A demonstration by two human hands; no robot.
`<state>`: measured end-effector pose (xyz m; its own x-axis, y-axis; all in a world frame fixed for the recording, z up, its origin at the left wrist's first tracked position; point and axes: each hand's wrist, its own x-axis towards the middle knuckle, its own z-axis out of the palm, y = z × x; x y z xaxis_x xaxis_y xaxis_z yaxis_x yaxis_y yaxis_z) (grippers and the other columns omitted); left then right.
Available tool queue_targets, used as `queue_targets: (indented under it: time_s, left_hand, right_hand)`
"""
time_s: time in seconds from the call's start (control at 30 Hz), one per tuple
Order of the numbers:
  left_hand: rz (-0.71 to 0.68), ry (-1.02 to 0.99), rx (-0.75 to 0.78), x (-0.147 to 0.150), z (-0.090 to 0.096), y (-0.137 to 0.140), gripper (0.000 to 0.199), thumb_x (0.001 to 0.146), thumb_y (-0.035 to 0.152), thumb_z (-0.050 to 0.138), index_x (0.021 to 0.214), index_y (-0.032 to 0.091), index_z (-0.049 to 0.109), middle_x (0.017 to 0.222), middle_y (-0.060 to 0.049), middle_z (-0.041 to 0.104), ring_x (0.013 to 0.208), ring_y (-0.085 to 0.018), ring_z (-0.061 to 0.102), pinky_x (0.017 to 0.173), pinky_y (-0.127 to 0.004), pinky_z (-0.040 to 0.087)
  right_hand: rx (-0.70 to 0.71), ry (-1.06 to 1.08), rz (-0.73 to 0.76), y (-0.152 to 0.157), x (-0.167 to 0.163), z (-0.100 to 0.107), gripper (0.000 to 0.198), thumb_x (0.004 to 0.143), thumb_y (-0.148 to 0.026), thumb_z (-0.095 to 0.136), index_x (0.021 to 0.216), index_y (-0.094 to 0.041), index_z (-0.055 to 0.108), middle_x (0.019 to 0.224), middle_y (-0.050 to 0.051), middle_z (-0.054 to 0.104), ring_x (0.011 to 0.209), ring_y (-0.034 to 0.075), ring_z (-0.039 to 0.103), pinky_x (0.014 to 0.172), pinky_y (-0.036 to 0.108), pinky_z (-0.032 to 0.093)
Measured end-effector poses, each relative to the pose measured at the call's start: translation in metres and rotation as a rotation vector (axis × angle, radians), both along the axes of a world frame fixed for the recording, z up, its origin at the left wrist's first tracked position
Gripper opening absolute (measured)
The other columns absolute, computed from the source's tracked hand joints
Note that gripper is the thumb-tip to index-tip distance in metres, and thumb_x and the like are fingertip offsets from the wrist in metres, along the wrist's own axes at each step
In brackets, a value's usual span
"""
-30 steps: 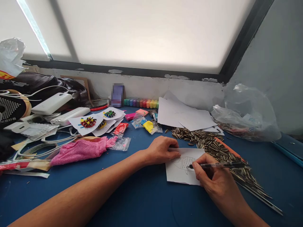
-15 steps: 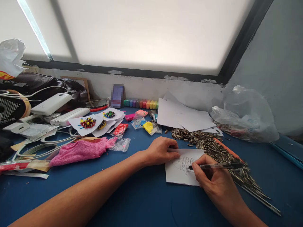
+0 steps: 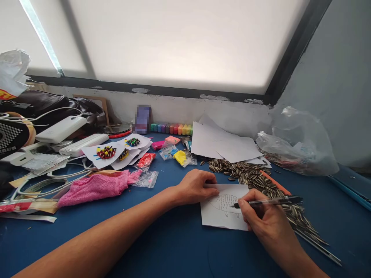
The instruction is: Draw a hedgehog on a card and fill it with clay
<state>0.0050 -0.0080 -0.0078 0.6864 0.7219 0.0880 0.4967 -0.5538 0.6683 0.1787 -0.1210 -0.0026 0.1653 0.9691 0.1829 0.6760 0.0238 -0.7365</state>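
A small white sheet of paper (image 3: 214,218) lies on the blue table, bearing a line drawing (image 3: 227,202) of a rounded body filled with short marks, with small legs below. My left hand (image 3: 195,186) rests on its upper left corner, thumb stretched over the paper and fingers curled, holding it down. In my right hand (image 3: 268,220) a black pen (image 3: 272,201) is pinched between thumb and fingers. Its tip is at the drawing, near the lower edge of the body; whether it touches the paper I cannot tell. My right hand covers the sheet's right edge.
Sunflower seeds (image 3: 261,183) are heaped behind and right of the sheet, near stacked white paper (image 3: 223,143) and a plastic bag (image 3: 301,150). Leftward lie a pink cloth (image 3: 95,187), packets of clay (image 3: 179,157), seed-decorated papers (image 3: 106,154), power banks (image 3: 61,129) and cables.
My right hand and the pen have shifted slightly right relative to the sheet. Another leg now shows under the drawn body. My left hand stays on the paper; the whole view shifts slightly.
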Motion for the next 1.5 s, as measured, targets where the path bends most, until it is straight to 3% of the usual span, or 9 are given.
queue_targets:
  time_s: [0.77,1.5]
  left_hand:
    - [-0.006,-0.012,0.037,0.000,-0.002,0.000,0.012,0.075,0.025,0.062,0.081,0.017,0.067,0.070,0.001,0.061,0.063,-0.011,0.048,0.057,-0.022,0.030]
    - [-0.005,0.009,0.027,0.001,0.000,-0.001,0.011,0.075,0.024,0.062,0.081,0.017,0.067,0.071,0.002,0.061,0.064,-0.010,0.047,0.057,-0.022,0.030]
  right_hand:
    - [-0.021,-0.060,0.055,-0.001,0.004,-0.007,0.029,0.087,-0.047,0.045,0.069,-0.025,0.049,0.052,-0.004,0.048,0.045,0.014,0.047,0.044,0.025,0.039]
    - [-0.015,-0.083,0.031,0.000,0.003,-0.005,0.027,0.084,-0.045,0.046,0.066,-0.025,0.048,0.048,-0.005,0.044,0.043,0.013,0.045,0.042,0.024,0.036]
